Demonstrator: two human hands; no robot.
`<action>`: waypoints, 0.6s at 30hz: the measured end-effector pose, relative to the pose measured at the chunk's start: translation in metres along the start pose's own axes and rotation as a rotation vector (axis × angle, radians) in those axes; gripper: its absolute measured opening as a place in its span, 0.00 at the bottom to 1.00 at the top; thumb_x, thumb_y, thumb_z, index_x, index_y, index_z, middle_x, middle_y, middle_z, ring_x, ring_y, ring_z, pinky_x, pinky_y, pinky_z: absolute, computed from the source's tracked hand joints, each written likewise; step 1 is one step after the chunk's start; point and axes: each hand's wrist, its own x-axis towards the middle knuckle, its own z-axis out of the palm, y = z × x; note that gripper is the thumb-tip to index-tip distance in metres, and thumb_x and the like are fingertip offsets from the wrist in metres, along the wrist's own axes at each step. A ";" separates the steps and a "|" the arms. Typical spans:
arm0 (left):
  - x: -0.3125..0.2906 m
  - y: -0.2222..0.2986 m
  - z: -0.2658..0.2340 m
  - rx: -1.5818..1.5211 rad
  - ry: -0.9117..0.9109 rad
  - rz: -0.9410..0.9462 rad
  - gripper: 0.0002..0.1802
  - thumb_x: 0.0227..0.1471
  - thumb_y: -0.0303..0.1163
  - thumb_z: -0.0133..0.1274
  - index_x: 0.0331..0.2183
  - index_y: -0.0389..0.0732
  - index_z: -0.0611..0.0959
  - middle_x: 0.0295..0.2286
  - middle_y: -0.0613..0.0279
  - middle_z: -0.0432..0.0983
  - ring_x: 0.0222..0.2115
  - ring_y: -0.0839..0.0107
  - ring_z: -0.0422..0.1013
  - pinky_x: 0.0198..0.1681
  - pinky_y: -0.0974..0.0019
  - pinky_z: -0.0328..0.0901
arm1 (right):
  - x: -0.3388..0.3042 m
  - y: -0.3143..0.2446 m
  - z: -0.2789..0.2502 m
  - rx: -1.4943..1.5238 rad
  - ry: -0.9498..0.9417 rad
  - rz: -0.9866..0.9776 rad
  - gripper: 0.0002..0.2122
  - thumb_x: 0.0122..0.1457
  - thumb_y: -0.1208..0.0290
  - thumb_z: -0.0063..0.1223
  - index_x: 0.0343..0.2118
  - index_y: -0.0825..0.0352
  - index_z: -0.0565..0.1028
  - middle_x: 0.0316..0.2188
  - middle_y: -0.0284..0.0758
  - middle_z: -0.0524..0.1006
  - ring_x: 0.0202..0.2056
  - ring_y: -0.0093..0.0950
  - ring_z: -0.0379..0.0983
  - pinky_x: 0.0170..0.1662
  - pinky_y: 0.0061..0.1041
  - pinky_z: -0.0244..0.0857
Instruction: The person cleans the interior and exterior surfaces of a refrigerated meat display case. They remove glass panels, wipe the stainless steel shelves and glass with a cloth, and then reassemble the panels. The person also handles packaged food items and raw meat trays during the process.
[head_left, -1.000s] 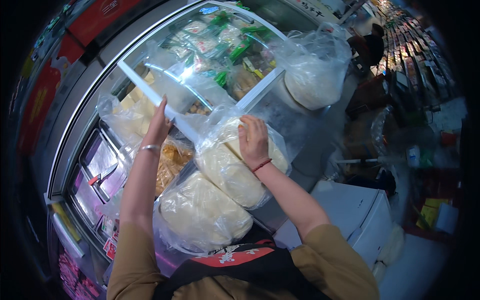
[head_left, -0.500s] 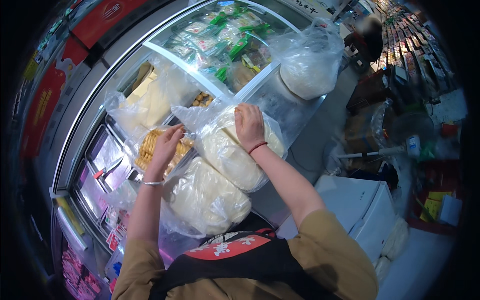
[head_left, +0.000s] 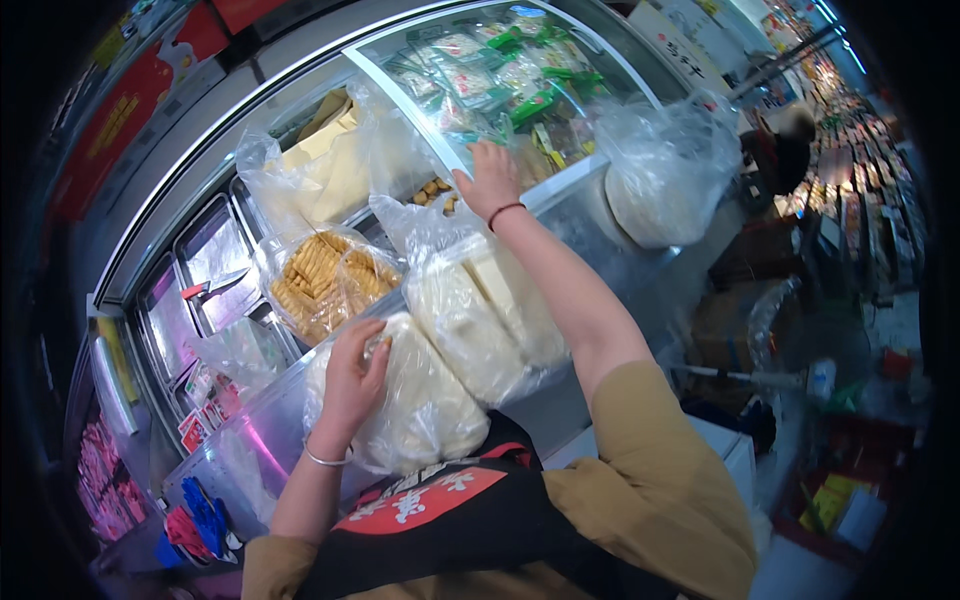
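My right hand [head_left: 488,180] reaches to the white frame of the freezer's glass lid [head_left: 400,100], fingers stretched out and apart. Whether it presses on the frame I cannot tell. My left hand [head_left: 357,375] is held with thumb and fingers apart, against or just over a clear bag of pale white slabs [head_left: 425,405]. Beside it, under my right forearm, lies a second clear bag of white slabs [head_left: 475,320]; both rest along the near edge of the counter. Beyond my left hand sits a bag of golden-brown folded strips [head_left: 340,275].
An open bag of cream-coloured sheets [head_left: 325,175] lies farther back. A red-handled knife [head_left: 215,285] rests on metal trays at the left. Green-and-white packets [head_left: 500,75] fill the glass-covered part. A tied white bag [head_left: 665,185] stands on the right ledge. Blue gloves [head_left: 205,515] hang lower left.
My right hand has left the second slab bag and moved up to the lid frame. My left hand has come back from the golden strips to the nearer slab bag. The view has shifted.
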 end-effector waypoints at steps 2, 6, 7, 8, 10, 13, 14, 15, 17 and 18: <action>0.003 0.015 0.006 0.125 -0.014 -0.055 0.14 0.50 0.28 0.54 0.41 0.38 0.78 0.42 0.51 0.73 0.46 0.55 0.68 0.55 0.54 0.57 | 0.024 0.003 0.028 -0.128 -0.142 -0.058 0.29 0.51 0.60 0.56 0.57 0.61 0.62 0.59 0.38 0.60 0.60 0.40 0.53 0.61 0.45 0.47; 0.002 0.025 0.020 0.276 -0.049 -0.095 0.15 0.49 0.29 0.54 0.41 0.40 0.78 0.43 0.55 0.72 0.46 0.57 0.68 0.60 0.46 0.49 | 0.043 -0.001 0.049 -0.218 -0.325 -0.082 0.37 0.50 0.61 0.57 0.63 0.57 0.53 0.65 0.37 0.49 0.66 0.40 0.40 0.64 0.50 0.36; 0.003 0.027 0.023 0.314 -0.050 -0.106 0.15 0.49 0.29 0.54 0.41 0.40 0.78 0.43 0.55 0.72 0.46 0.58 0.67 0.60 0.47 0.49 | 0.043 0.000 0.049 -0.193 -0.330 -0.097 0.37 0.50 0.61 0.57 0.63 0.56 0.53 0.65 0.37 0.49 0.66 0.40 0.39 0.64 0.51 0.35; 0.004 0.028 0.024 0.351 -0.055 -0.116 0.15 0.49 0.29 0.54 0.41 0.41 0.78 0.43 0.55 0.72 0.47 0.58 0.67 0.60 0.47 0.49 | 0.042 0.002 0.050 -0.169 -0.334 -0.108 0.37 0.50 0.61 0.56 0.63 0.56 0.52 0.65 0.38 0.48 0.66 0.40 0.38 0.64 0.52 0.34; 0.009 0.030 0.027 0.362 -0.050 -0.141 0.15 0.48 0.29 0.55 0.41 0.41 0.78 0.43 0.57 0.72 0.47 0.60 0.67 0.60 0.48 0.49 | 0.041 0.007 0.051 -0.164 -0.315 -0.120 0.37 0.50 0.60 0.56 0.63 0.55 0.54 0.65 0.37 0.49 0.66 0.41 0.39 0.64 0.54 0.33; 0.012 0.033 0.028 0.375 -0.059 -0.180 0.15 0.47 0.29 0.55 0.41 0.41 0.78 0.43 0.57 0.72 0.47 0.60 0.67 0.60 0.48 0.49 | 0.044 0.008 0.049 -0.185 -0.310 -0.147 0.36 0.49 0.59 0.57 0.62 0.54 0.55 0.65 0.37 0.49 0.65 0.41 0.40 0.64 0.55 0.32; 0.013 0.032 0.028 0.377 -0.064 -0.189 0.15 0.47 0.29 0.55 0.41 0.41 0.78 0.43 0.57 0.72 0.47 0.60 0.67 0.60 0.48 0.49 | 0.046 0.013 0.047 -0.200 -0.317 -0.159 0.36 0.49 0.59 0.57 0.62 0.54 0.55 0.65 0.37 0.49 0.65 0.41 0.40 0.64 0.55 0.32; 0.015 0.033 0.028 0.380 -0.062 -0.192 0.15 0.47 0.28 0.55 0.41 0.41 0.78 0.43 0.57 0.72 0.47 0.60 0.67 0.60 0.48 0.49 | 0.051 0.018 0.045 -0.215 -0.315 -0.177 0.36 0.49 0.59 0.57 0.62 0.53 0.55 0.65 0.37 0.50 0.65 0.41 0.41 0.64 0.55 0.32; 0.018 0.033 0.029 0.377 -0.061 -0.195 0.15 0.47 0.28 0.55 0.41 0.42 0.78 0.44 0.57 0.72 0.47 0.61 0.67 0.60 0.48 0.49 | 0.059 0.036 0.047 -0.226 -0.294 -0.168 0.36 0.49 0.59 0.57 0.62 0.53 0.56 0.64 0.36 0.50 0.65 0.41 0.40 0.64 0.55 0.32; 0.019 0.034 0.028 0.379 -0.059 -0.196 0.15 0.47 0.28 0.55 0.41 0.42 0.78 0.44 0.57 0.72 0.47 0.61 0.67 0.60 0.48 0.49 | 0.062 0.044 0.045 -0.228 -0.280 -0.165 0.36 0.49 0.59 0.57 0.62 0.53 0.56 0.64 0.36 0.50 0.65 0.40 0.40 0.64 0.55 0.32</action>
